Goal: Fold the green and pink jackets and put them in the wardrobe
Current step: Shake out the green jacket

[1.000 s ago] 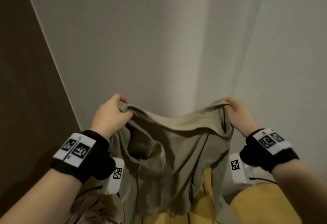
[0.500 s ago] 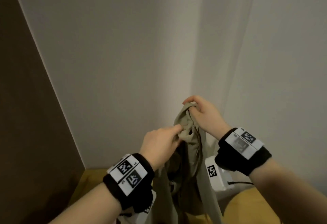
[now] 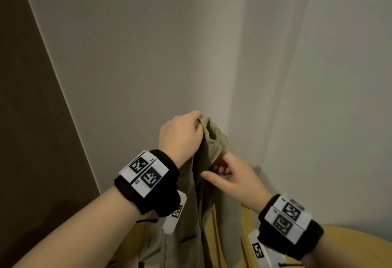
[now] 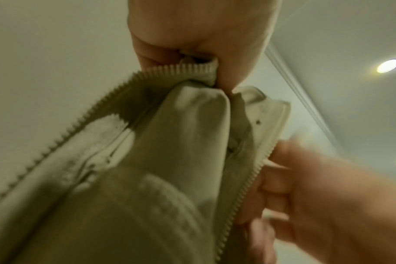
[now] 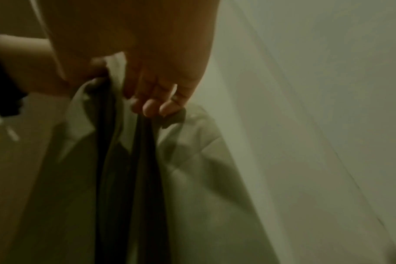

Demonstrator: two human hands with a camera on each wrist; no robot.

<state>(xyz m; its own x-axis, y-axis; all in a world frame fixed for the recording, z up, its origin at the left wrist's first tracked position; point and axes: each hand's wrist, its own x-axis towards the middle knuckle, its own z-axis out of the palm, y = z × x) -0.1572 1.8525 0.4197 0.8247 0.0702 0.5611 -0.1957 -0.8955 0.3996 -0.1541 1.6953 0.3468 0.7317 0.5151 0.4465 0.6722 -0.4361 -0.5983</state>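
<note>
The green jacket (image 3: pixel 212 214) hangs bunched lengthwise in front of a wall corner. My left hand (image 3: pixel 196 124) grips its top edge, highest in the head view. The left wrist view shows that left hand (image 4: pixel 192 44) pinching the zipper end of the jacket (image 4: pixel 158 160). My right hand (image 3: pixel 221 169) is lower and to the right, with its fingers curled into a fold of the cloth and the thumb stretched out. In the right wrist view the fingers (image 5: pixel 150 107) hook over the jacket's edge (image 5: pixel 192 169). A small patch of pink cloth (image 3: pixel 134 264) shows at the bottom edge.
White walls meet in a corner (image 3: pixel 233 77) just behind the jacket. A dark brown panel (image 3: pixel 31 119) stands at the left. A yellow wooden surface (image 3: pixel 350 246) lies below at the right, under the hanging cloth.
The hands first held the jacket spread wide, then came together. The left hand now holds the top alone; the right hand has dropped lower along the jacket.
</note>
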